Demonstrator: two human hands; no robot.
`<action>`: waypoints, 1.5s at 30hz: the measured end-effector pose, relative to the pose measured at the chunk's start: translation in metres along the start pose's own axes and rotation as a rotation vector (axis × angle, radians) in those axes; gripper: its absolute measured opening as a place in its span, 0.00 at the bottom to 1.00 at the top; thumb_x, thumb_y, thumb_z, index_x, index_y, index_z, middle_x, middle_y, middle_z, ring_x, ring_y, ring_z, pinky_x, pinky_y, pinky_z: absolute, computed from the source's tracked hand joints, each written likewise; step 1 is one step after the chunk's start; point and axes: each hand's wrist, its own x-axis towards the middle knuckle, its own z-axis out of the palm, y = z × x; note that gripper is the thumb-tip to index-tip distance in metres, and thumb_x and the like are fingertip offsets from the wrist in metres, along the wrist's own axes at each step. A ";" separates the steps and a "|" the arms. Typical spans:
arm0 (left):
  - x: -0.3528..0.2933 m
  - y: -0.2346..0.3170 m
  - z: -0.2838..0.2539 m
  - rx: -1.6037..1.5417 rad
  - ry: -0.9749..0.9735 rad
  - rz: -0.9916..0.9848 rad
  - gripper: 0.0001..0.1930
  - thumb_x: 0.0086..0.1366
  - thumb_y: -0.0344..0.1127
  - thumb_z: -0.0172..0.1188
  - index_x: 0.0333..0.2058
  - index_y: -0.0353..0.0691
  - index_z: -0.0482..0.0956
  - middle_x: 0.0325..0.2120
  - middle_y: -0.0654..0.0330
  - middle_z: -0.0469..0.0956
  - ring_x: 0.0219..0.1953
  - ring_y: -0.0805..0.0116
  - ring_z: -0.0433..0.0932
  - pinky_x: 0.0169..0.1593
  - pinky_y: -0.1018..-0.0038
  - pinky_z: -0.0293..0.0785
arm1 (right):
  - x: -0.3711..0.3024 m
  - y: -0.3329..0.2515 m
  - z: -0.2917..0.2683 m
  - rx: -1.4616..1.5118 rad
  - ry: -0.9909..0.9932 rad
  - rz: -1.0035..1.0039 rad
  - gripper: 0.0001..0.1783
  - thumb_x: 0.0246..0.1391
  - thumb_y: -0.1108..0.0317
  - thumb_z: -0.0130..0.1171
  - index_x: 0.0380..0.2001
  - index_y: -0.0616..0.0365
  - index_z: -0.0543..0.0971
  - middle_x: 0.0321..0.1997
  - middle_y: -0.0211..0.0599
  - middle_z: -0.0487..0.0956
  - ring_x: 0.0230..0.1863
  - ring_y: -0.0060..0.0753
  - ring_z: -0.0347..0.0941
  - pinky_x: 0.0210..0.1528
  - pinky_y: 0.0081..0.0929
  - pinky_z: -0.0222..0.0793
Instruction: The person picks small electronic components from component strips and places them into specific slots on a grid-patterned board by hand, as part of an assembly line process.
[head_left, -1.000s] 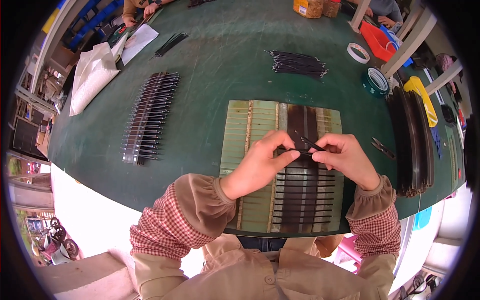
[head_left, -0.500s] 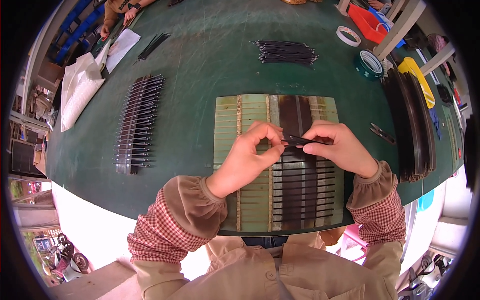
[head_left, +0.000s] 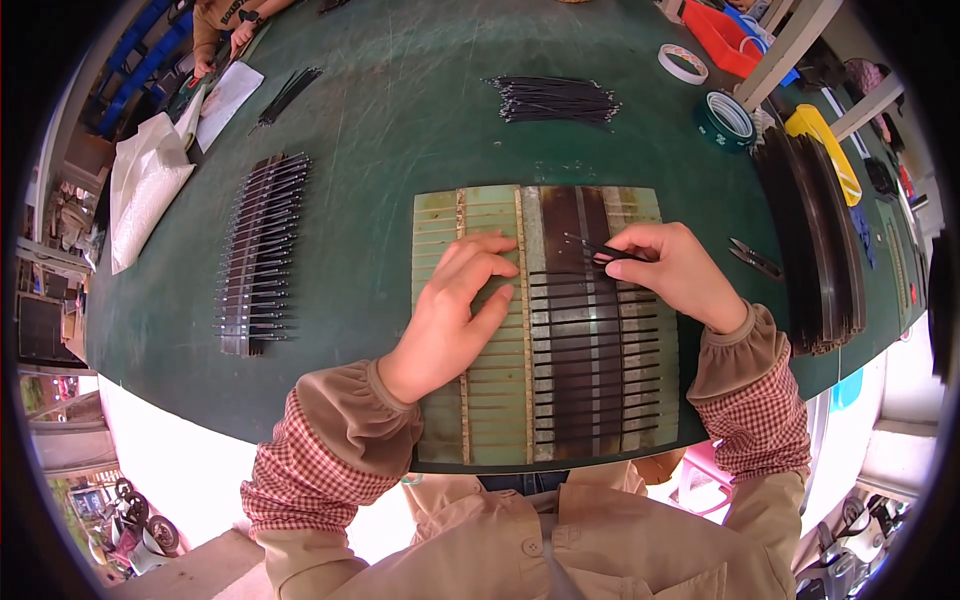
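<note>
A scuffed dark-green counter carries a pale-green grooved board at its near edge. Pale posts rise to the board's far right, and a co-worker's hand works at its far left. The board is flat and squarish, ribbed by narrow tan bars and fine parallel slots; a smooth, dark-brown strip lies lengthwise along its right half, crossed by evenly spaced, slim black rods. Over the board's left half, the left hand is released, its fingers loosely bent; whether they press on it I cannot tell. Above its right half, the right hand pinches slender black wires with pale tips, pointing leftward. Beyond the board lies a loose black wire bundle; left of it, a wire-lined strip and crinkled white bubble wrap; right of it, metal snips and long, glossy dark strips.
</note>
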 end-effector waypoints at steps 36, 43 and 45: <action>0.017 0.002 0.015 -0.482 -0.104 -0.253 0.08 0.65 0.24 0.57 0.42 0.34 0.76 0.46 0.57 0.76 0.51 0.65 0.73 0.56 0.70 0.67 | -0.009 -0.023 -0.007 0.153 -0.055 0.105 0.09 0.54 0.71 0.63 0.35 0.66 0.81 0.24 0.26 0.76 0.28 0.14 0.69 0.30 0.16 0.65; 0.010 0.000 -0.001 -0.007 0.022 -0.052 0.09 0.62 0.22 0.57 0.42 0.34 0.76 0.50 0.53 0.75 0.52 0.57 0.73 0.54 0.69 0.68 | 0.010 0.001 -0.007 0.114 -0.005 0.007 0.07 0.54 0.73 0.63 0.35 0.66 0.81 0.26 0.27 0.78 0.28 0.13 0.68 0.31 0.16 0.65; 0.008 -0.002 -0.003 0.003 0.023 -0.082 0.10 0.61 0.22 0.57 0.42 0.34 0.76 0.50 0.52 0.75 0.52 0.55 0.73 0.54 0.69 0.68 | 0.014 0.003 -0.005 0.122 -0.006 -0.006 0.07 0.53 0.73 0.63 0.33 0.66 0.81 0.26 0.28 0.78 0.28 0.14 0.69 0.33 0.18 0.67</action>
